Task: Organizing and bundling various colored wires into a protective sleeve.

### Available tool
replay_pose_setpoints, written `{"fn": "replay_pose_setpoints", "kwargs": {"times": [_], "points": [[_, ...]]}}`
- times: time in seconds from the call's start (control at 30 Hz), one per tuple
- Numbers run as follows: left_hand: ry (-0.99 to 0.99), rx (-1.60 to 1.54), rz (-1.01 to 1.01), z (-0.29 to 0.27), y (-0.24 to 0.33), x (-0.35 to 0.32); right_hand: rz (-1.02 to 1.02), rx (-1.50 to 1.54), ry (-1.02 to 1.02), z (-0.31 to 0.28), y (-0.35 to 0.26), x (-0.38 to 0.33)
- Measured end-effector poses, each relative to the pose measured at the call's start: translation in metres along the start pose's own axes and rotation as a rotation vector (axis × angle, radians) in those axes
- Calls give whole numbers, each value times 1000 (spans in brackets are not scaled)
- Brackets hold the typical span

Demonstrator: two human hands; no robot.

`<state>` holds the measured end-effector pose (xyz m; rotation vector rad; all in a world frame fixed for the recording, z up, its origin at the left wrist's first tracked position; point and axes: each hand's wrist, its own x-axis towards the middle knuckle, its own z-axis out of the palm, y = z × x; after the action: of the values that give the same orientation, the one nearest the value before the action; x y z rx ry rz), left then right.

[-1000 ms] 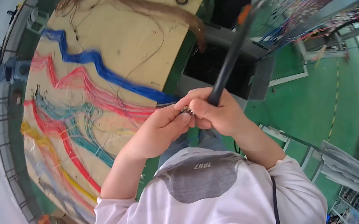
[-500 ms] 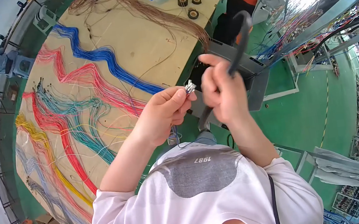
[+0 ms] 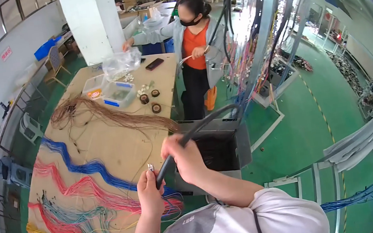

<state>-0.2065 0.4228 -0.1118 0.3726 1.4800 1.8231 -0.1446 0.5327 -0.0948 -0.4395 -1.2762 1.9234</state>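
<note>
My left hand (image 3: pixel 149 197) is closed around a small bunch of wire ends with silvery metal terminals (image 3: pixel 151 167) standing up past the thumb. A thick black cable (image 3: pixel 208 119) runs from beside these fingers, up across my right hand, and arcs away to the right. My right hand (image 3: pixel 187 160), somewhat blurred, is curled at the cable with its fingers bent around it. Both hands are close together above the table's right edge. Which part of the cable meets the left fingers is partly hidden.
Bundles of blue wires (image 3: pixel 100 167), pink, red, teal, yellow and brown wires (image 3: pixel 109 113) cover the table (image 3: pixel 103 141). Tape rolls (image 3: pixel 156 107), a clear plastic box (image 3: pixel 119 93) and a phone (image 3: pixel 154 64) lie farther back. A grey bin (image 3: pixel 243 149) stands right; a co-worker (image 3: pixel 197 42) reaches for a plastic bag (image 3: pixel 121 63).
The view has tilted up, bringing the co-worker and room into sight. My right hand has moved closer to the left, and the black cable now slants across it.
</note>
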Motion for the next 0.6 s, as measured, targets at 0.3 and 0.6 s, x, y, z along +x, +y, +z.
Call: {"fn": "replay_pose_setpoints", "kwargs": {"times": [0.3,0.6], "points": [[-33,163,76,-7,25,-16,222,126,-251,-17,-21,-25],[-161,550,472,-8,50,-32,77,72,-272,-2,-50,-15]]}}
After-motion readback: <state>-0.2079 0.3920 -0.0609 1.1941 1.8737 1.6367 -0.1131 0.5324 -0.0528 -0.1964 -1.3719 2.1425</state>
